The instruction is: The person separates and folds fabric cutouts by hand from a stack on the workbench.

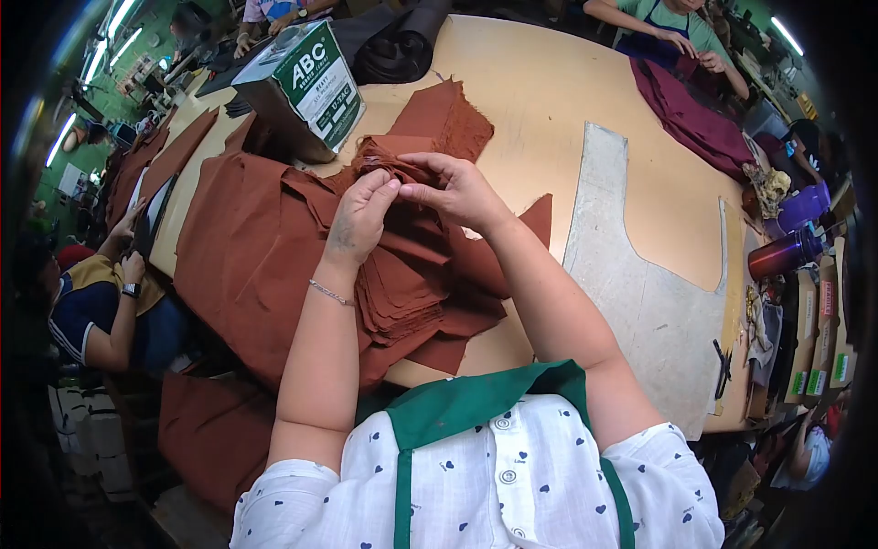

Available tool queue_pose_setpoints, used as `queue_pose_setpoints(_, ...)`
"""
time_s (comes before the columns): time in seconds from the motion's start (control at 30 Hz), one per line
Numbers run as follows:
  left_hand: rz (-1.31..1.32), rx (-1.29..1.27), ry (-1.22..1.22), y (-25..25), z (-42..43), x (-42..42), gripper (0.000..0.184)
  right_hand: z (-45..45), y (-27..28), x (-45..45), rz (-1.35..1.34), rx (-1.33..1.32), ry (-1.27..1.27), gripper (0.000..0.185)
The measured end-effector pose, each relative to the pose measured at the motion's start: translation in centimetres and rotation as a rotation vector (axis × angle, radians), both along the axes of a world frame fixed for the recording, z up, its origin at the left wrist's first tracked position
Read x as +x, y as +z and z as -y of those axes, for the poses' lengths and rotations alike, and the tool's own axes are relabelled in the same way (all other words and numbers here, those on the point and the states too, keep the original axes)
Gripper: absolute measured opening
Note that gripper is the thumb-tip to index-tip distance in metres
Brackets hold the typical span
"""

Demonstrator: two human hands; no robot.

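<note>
A heap of rust-brown fabric pieces [247,247] covers the left part of the table in front of me, with a stack of cut layers [402,297] under my arms. My left hand [364,215] pinches an edge of the brown fabric between thumb and fingers. Close against it, my right hand [455,190] grips the same gathered fabric, thumb tip near the left thumb. The bunched cloth [380,157] shows frayed edges just beyond my fingers. Whether anything small sits between the fingertips is hidden.
A green and white ABC tin [315,87] stands beyond the fabric at left. A grey flat pattern piece [631,284] lies on the table [512,82] at right, with black scissors [722,366] on its edge. Maroon cloth [686,119] is at the far right. Co-workers sit around the table.
</note>
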State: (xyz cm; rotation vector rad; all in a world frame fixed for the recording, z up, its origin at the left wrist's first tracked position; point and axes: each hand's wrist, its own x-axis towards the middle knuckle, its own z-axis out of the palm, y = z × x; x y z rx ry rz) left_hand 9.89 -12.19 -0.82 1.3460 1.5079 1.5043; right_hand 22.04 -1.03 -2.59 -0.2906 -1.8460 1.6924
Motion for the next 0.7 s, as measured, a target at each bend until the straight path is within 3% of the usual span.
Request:
queue_pose_setpoints(0.07, -0.075, 0.009, 0.033, 0.3, 0.3, 0.3, 0.016, -0.3, 0.4, 0.3, 0.092, -0.095, 0.039, 0.04)
queue_pose_setpoints(0.2, -0.184, 0.02, 0.05, 0.4, 0.1, 0.4, 0.009, 0.2, 0.1, 0.0, -0.026, -0.05, -0.047, 0.036)
queue_pose_setpoints(0.3, -0.48, 0.126, 0.07, 1.2, 0.1, 1.2, 0.01, 0.0, -0.5, -0.2, -0.008, 0.033, -0.092, 0.034)
queue_pose_setpoints(0.47, -0.439, 0.051, 0.078, 1.0, 0.3, 0.9, 0.011, -0.1, 0.1, 0.0, 0.082, 0.003, -0.064, 0.03)
queue_pose_setpoints(0.57, -0.37, 0.052, 0.029, 1.3, 0.3, 0.9, 0.011, 0.3, -0.3, -0.7, 0.016, 0.69, -0.439, 0.022)
queue_pose_setpoints(0.7, -0.19, 0.115, -0.03, 2.2, 2.1, 0.9, 0.01, -2.2, -0.7, -1.4, 0.057, 0.725, -0.602, 0.02)
